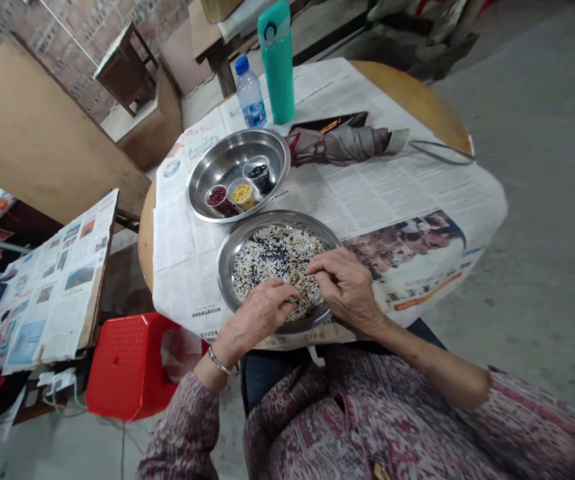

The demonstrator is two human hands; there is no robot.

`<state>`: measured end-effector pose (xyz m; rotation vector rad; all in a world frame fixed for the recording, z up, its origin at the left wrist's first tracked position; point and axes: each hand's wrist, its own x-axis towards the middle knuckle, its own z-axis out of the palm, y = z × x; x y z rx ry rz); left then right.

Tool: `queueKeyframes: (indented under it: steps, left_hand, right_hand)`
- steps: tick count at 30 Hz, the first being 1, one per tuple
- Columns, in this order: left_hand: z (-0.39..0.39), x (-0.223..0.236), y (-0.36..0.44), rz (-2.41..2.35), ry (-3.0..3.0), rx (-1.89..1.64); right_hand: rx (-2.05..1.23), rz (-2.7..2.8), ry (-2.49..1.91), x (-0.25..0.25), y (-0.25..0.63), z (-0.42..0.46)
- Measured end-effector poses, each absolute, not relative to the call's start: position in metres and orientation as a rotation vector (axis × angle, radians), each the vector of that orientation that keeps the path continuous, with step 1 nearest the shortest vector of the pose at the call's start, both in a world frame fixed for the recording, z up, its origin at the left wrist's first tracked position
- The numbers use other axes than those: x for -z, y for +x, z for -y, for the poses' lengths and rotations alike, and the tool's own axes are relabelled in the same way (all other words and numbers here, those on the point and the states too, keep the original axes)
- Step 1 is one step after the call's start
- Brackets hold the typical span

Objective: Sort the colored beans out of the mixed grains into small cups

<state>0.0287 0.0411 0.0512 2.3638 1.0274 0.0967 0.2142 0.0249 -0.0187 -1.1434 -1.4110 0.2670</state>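
Note:
A shallow metal dish [227, 250] in front of me holds a loose mix of small white, yellow, dark red and black grains [280, 248]. My left hand [260, 308] is over its near left rim, with fingers curled together above the grains. At the right side, my right hand [347, 283] has thumb and forefinger pinched over the mix. What either hand's fingertips hold, if anything, is too small to name. Behind the dish, a metal basin [202, 170] contains a clear cup of dark red beans [221, 201], a cup of yellow grains [243, 195] and a cup of black beans [260, 179].
Newspaper [182, 267] covers the round table. At the back stand a water bottle [250, 93] and a teal flask [278, 67]. A folded grey umbrella [342, 145] lies by a dark phone-like object [330, 123]. A red stool [122, 363] is at left, near another newspaper-covered table [67, 287] with a person's arm.

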Motion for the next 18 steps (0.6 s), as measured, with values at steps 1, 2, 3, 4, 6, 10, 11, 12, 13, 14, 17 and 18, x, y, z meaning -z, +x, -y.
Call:
queueKeyframes:
  steps: [1,2,3,4,6,10,11,12,13,14,17,18]
  left_hand:
    - [-0.038,-0.050,0.029,-0.981,2.382,-0.076]
    - [-0.036,-0.048,0.030,-0.931,2.411,-0.056]
    - [-0.037,-0.046,0.032,-0.881,2.454,-0.036]
    - [-0.039,-0.045,0.035,-0.839,2.510,-0.016]
    - [-0.047,-0.044,0.042,-0.814,2.644,0.011]
    - [-0.069,-0.043,0.053,-0.852,2.847,0.020]
    - [-0.075,-0.043,0.055,-0.836,2.869,0.026]
    - [-0.080,-0.041,0.057,-0.820,2.884,0.028]
    - [-0.085,-0.039,0.059,-0.812,2.894,0.022]
    - [-0.090,-0.038,0.061,-0.812,2.900,0.008]
    - [-0.104,-0.034,0.066,-0.867,2.886,-0.041]
    - [-0.107,-0.034,0.067,-0.919,2.870,-0.043]
  right_hand:
    - [-0.270,1.409,-1.148,0.019,0.214,-0.025]
    - [-0.273,1.408,-1.153,0.020,0.214,-0.025]
    - [-0.278,1.407,-1.157,0.021,0.214,-0.025]
    - [-0.284,1.402,-1.161,0.022,0.213,-0.025]
    - [-0.295,1.371,-1.166,0.022,0.213,-0.025]
    - [-0.303,1.296,-1.188,0.021,0.212,-0.025]
    - [-0.305,1.291,-1.198,0.021,0.212,-0.025]
    - [-0.307,1.290,-1.207,0.021,0.212,-0.025]
    - [-0.310,1.290,-1.214,0.021,0.213,-0.025]
    - [-0.311,1.291,-1.218,0.021,0.213,-0.025]
    - [-0.308,1.300,-1.216,0.021,0.213,-0.025]
    - [-0.306,1.304,-1.213,0.021,0.213,-0.025]
